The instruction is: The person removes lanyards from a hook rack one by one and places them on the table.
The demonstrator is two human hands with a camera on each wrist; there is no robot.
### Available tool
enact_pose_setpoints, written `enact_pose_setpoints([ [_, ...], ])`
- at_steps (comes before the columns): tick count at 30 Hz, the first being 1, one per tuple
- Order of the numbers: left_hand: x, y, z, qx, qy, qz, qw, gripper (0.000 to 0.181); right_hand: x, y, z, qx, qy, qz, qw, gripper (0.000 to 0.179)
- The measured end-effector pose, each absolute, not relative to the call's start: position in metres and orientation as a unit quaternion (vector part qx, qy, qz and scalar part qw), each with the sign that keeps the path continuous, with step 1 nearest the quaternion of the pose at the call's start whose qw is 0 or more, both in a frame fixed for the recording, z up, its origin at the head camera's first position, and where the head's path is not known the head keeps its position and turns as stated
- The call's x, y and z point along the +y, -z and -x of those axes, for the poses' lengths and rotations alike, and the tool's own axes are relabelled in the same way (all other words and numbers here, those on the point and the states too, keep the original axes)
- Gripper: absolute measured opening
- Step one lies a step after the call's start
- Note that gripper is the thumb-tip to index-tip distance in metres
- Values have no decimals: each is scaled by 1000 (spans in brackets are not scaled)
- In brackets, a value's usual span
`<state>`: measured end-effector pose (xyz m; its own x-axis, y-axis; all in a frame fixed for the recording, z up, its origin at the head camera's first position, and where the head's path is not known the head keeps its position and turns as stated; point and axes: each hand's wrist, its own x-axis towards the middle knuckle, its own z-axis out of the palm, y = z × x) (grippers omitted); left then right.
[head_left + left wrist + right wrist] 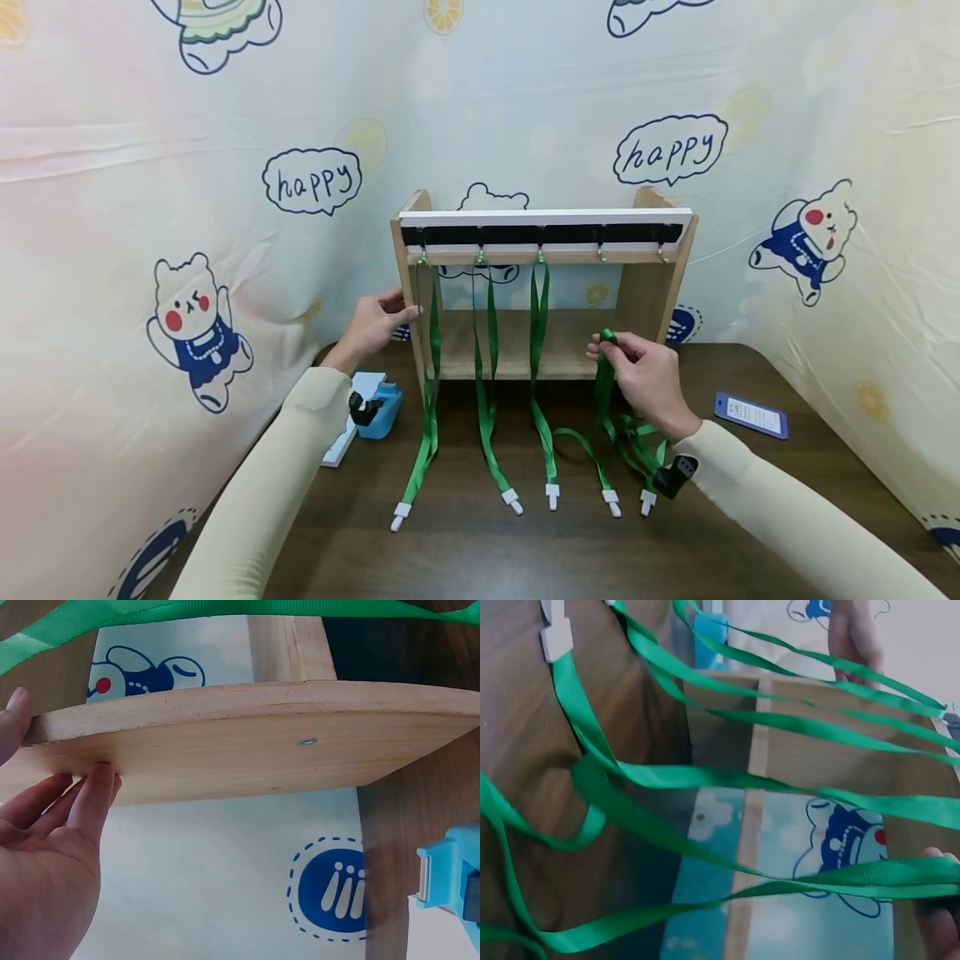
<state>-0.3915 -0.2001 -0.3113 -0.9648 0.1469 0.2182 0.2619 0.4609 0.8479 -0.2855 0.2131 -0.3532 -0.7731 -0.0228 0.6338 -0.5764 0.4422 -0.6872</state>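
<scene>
A wooden rack (654,287) with a row of metal hooks stands on the table. My left hand (371,327) grips its left side panel (225,746), thumb at the front edge and fingers against the outer face. My right hand (651,377) pinches the top of a green lanyard (604,385) in front of the rack's right half, below the two right hooks. Three green lanyards (538,317) hang from the other hooks, their white clips (552,495) lying on the table. More green ribbon (637,450) lies loosely under my right wrist, near two white clips (648,502).
A blue card holder (750,415) lies on the dark table (480,558) at the right. Left of the rack are a light-blue plastic object (383,412) and a white flat item (337,447). A printed cloth (480,108) encloses the back and sides.
</scene>
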Motion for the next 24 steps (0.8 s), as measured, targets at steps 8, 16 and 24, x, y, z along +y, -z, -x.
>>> enact_pose_setpoints([
  [8, -200, 312, 391, -853, 505, 120, 54, 66, 213, 360, 285, -777, -596, -192, 67, 31],
  [16, -200, 312, 392, -851, 508, 120, 55, 65, 217, 374, 288, -760, -621, -190, -33, 38],
  [24, -200, 312, 392, -850, 510, 120, 53, 65, 220, 397, 290, -749, -635, -172, -81, 38],
])
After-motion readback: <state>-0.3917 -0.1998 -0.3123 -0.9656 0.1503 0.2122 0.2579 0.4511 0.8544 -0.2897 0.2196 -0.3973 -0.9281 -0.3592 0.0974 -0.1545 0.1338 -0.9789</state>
